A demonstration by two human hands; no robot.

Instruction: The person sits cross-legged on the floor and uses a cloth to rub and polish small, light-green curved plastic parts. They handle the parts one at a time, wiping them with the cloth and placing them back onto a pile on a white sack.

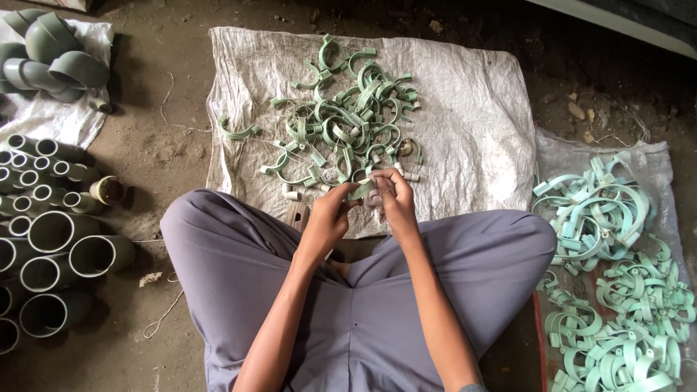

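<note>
Sitting cross-legged on the dirt floor (156,152), the person holds a small green clamp piece (361,190) up between both hands, just above the near edge of a woven sack (465,109) spread in front of the knees. The left hand (328,216) is closed in a pinch on the piece's lower end; the right hand (396,196) is curled around its upper end, fingertips (379,176) pressed to it, with what looks like a small white bit between them, though that is too small to tell for sure.

At 12 o'clock from the hands lies a tangled heap of green clamps (348,127), with a few short white sleeves (292,194) loose on the sack at its near edge. At 3 to 4 o'clock, on a second sack, sits a bigger pile of paler clamps (617,283). At 9 o'clock, well apart, grey pipe fittings (51,239) stand in rows, and grey elbows (51,54) rest on a white bag at 10 o'clock.

Risks, as I judge them: the piece is held by fingertips only, so a slip could drop it into the lap or the heap, where it would be hard to pick out from its likes. The clamps in the heap interlock, so pulling one may drag others off the sack into the dirt. The tiny white parts could roll away unnoticed.
</note>
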